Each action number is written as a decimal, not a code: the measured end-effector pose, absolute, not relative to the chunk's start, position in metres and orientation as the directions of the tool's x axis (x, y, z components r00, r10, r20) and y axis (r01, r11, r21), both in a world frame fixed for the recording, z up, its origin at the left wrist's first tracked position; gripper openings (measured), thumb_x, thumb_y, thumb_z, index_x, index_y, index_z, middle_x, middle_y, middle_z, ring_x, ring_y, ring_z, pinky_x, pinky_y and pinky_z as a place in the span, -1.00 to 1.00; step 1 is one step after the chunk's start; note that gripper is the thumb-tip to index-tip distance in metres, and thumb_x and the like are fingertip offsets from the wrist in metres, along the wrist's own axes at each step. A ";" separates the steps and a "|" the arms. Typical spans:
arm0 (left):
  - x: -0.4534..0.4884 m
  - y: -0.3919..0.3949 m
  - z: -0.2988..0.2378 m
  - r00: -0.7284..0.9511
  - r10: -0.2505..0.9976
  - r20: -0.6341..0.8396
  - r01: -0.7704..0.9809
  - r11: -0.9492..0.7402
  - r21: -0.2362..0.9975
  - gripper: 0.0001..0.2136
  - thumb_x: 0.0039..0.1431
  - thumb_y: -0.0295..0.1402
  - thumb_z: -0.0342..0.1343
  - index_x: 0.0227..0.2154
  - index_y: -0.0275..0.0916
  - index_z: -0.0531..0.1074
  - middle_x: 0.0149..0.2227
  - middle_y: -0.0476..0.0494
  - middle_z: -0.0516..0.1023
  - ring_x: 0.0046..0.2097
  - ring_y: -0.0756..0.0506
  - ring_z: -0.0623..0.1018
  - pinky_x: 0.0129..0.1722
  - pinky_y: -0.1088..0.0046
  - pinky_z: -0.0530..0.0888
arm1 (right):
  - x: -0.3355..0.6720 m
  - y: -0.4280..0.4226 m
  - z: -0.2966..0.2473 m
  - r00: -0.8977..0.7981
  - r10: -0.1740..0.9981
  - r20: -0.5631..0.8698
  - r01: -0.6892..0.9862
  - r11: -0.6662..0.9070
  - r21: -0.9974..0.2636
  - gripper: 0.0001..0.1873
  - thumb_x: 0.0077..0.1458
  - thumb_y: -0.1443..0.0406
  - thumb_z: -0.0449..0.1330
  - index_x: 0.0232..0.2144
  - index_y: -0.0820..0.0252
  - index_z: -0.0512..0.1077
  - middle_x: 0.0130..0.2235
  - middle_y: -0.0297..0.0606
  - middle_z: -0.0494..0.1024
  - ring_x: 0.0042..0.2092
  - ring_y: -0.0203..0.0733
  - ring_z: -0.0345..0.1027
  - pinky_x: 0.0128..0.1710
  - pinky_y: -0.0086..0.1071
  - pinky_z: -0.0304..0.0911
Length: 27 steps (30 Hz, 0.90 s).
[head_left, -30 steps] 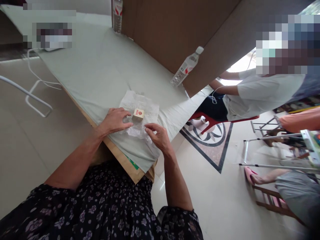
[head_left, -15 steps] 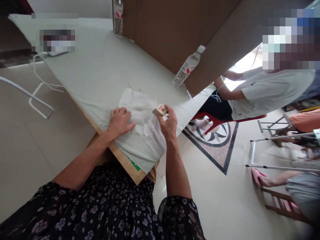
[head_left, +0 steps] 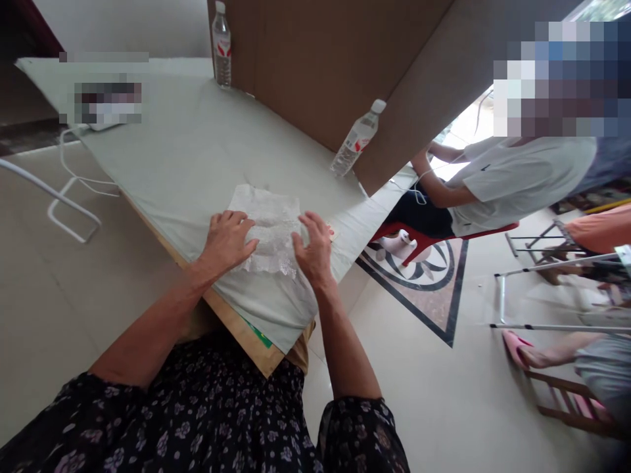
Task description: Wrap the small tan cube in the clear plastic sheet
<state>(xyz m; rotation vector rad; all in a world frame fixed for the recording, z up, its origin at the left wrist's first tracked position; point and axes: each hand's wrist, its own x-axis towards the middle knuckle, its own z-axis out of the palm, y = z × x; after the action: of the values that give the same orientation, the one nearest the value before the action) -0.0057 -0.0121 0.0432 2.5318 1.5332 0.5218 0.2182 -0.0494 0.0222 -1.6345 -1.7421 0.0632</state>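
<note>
A thin, crinkled white sheet (head_left: 271, 226), like tissue or bubble wrap, lies spread on the cloth-covered table (head_left: 177, 164). On its left edge rests my left hand (head_left: 227, 238), open with the fingers spread. My right hand (head_left: 313, 249) is over the sheet's right edge, fingers apart and nothing held in them. Just beyond that hand, a small pale box with red marks (head_left: 331, 232) shows in part on the table; the hand hides the rest of it.
A tall brown cardboard panel (head_left: 315, 66) stands across the table. Two water bottles, one upright (head_left: 223, 49) and one tilted (head_left: 357, 139), are beside it. To the right, a person in a white shirt (head_left: 532, 180) sits on a red chair (head_left: 488, 228). White cables (head_left: 73, 177) hang at left.
The small box has left my right hand and is now on the table to the right. My right hand has opened over the sheet, which lies flatter. The camera view has shifted slightly.
</note>
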 end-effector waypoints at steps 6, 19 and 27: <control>-0.003 -0.005 0.028 0.568 0.822 0.039 0.787 -0.556 0.268 -0.53 0.22 -0.23 0.22 0.16 -0.27 0.49 0.31 -0.41 0.44 0.35 -0.42 0.39 0.34 -0.03 0.33 | 0.190 -0.018 0.007 -0.113 0.984 0.137 0.891 0.162 -0.424 -0.44 0.32 0.26 0.22 0.32 0.25 0.35 0.42 0.05 0.34 0.44 0.08 0.20 0.45 0.02 0.10; -0.032 -0.012 -0.006 0.545 0.829 0.124 0.736 -0.545 0.402 -0.45 0.32 -0.05 0.10 0.27 -0.22 0.40 0.42 -0.34 0.35 0.49 -0.37 0.23 0.46 -0.05 0.17 | 0.217 -0.023 -0.012 0.047 0.975 0.217 0.904 0.051 -0.425 -0.55 0.39 0.20 0.10 0.23 0.24 0.43 0.39 0.08 0.37 0.42 0.15 0.20 0.43 0.16 0.06; -0.001 0.025 0.026 0.568 0.800 0.192 0.707 -0.594 0.385 -0.58 0.36 -0.30 -0.02 0.20 -0.27 0.47 0.33 -0.38 0.44 0.38 -0.31 0.40 0.38 0.05 0.32 | 0.185 -0.011 0.004 -0.038 0.973 0.229 0.921 0.123 -0.370 -0.54 0.39 0.25 0.12 0.28 0.18 0.38 0.43 0.03 0.31 0.47 0.11 0.12 0.44 0.07 0.07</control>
<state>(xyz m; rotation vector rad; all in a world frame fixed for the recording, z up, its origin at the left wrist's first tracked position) -0.0012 0.0249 0.0261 2.5378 1.2482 0.5079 0.1855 -0.0110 0.0043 -1.8288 -1.9905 0.1670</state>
